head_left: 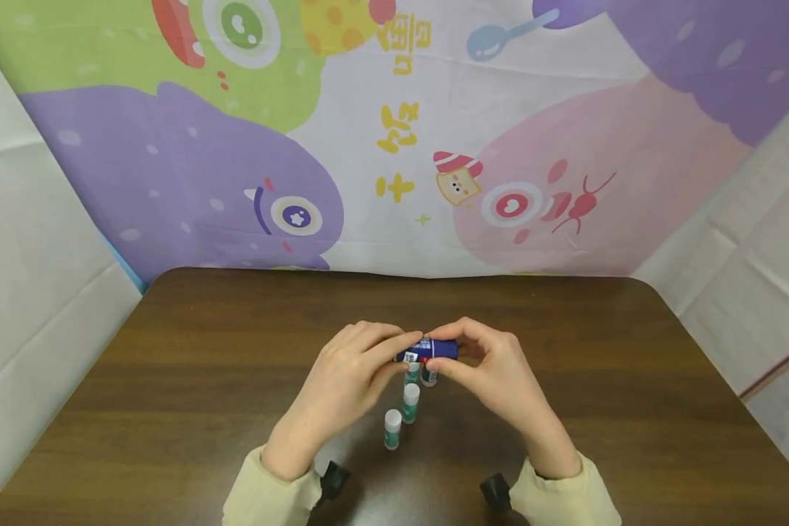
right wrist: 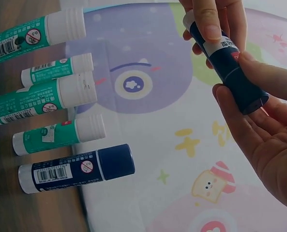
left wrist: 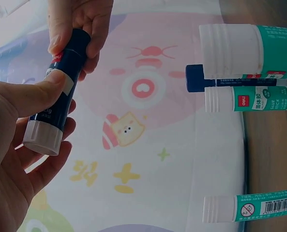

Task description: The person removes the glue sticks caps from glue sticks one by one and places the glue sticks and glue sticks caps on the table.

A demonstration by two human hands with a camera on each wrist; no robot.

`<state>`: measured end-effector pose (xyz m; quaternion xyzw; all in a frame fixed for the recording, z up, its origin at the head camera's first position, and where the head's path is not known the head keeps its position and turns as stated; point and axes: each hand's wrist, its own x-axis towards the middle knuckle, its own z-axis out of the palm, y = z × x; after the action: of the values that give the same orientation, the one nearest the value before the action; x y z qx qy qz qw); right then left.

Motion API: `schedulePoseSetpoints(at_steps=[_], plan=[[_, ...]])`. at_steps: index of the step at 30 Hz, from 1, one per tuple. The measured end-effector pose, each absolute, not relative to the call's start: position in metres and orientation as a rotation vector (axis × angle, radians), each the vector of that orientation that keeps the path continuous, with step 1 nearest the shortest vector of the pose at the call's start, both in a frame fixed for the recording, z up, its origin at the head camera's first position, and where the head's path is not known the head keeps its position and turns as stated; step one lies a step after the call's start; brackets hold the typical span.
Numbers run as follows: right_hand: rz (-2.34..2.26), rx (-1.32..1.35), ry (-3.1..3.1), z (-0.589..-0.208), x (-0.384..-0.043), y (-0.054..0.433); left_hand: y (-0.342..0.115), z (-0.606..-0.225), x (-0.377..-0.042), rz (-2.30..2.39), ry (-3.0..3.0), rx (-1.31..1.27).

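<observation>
Both hands hold one navy glue stick (head_left: 443,350) sideways above the table. My left hand (head_left: 348,369) grips its labelled body, close to the white base seen in the left wrist view. At the opposite end, my right hand (head_left: 500,369) pinches the navy cap (right wrist: 249,94) between thumb and fingers. The cap meets the body, with no gap showing. Below the hands stand green glue sticks with white caps, one (head_left: 392,429) nearest me and another (head_left: 410,405) just behind it. A second navy glue stick (right wrist: 75,169) stands beside the green ones, partly hidden by the hands in the head view.
Several upright green glue sticks, such as this one (right wrist: 58,135), stand in a loose group on the brown wooden table (head_left: 191,380). A cartoon-printed cloth (head_left: 381,241) hangs behind the table's far edge. White sheets (head_left: 46,270) hang on both sides.
</observation>
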<state>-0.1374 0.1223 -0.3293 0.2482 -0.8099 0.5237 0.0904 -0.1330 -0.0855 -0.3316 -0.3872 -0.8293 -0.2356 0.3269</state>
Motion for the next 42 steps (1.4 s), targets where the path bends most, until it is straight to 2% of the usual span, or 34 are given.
schedulePoseSetpoints(at_steps=[42], plan=[[1.501, 0.776, -2.371, -0.3298, -0.1383, 0.1228, -0.0862, -0.3321, -0.133, -0.684, -2.185, -1.022]])
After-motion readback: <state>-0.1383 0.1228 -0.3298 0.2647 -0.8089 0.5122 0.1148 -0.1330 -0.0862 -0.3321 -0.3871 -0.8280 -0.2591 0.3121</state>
